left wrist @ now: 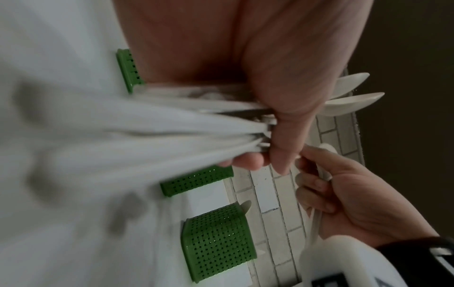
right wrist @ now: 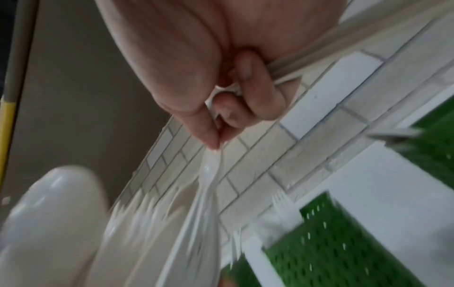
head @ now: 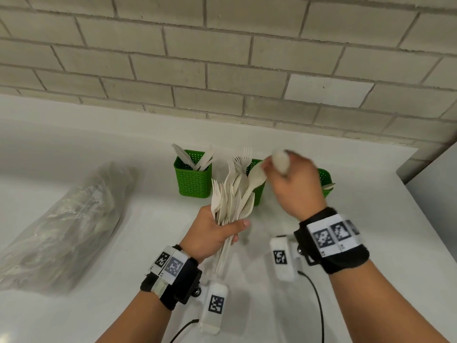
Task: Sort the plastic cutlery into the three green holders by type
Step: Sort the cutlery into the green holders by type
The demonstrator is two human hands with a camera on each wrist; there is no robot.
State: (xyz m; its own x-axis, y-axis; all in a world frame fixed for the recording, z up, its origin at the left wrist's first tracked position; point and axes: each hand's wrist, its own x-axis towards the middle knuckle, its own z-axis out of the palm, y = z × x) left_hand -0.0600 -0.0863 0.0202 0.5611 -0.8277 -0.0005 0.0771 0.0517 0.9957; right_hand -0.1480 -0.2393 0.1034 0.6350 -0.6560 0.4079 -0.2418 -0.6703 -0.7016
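My left hand [head: 217, 231] grips a fanned bundle of white plastic forks and spoons [head: 232, 199] by the handles, above the counter. My right hand [head: 284, 179] is curled round a spoon whose bowl [head: 280, 160] sticks up, blurred. Its thumb and forefinger pinch the bowl of another spoon [head: 257, 175] in the bundle. Behind stand three green holders: the left one [head: 193, 180] has knives in it, the middle one [head: 258, 194] is mostly hidden and has forks, and the right one [head: 325, 178] shows one spoon. In the right wrist view the fingers [right wrist: 236, 97] are closed over white handles.
A crumpled clear plastic bag [head: 64, 226] lies on the white counter [head: 346, 231] at the left. A brick wall [head: 222, 70] runs close behind the holders. The counter ends at the right, beside a grey panel [head: 432, 174].
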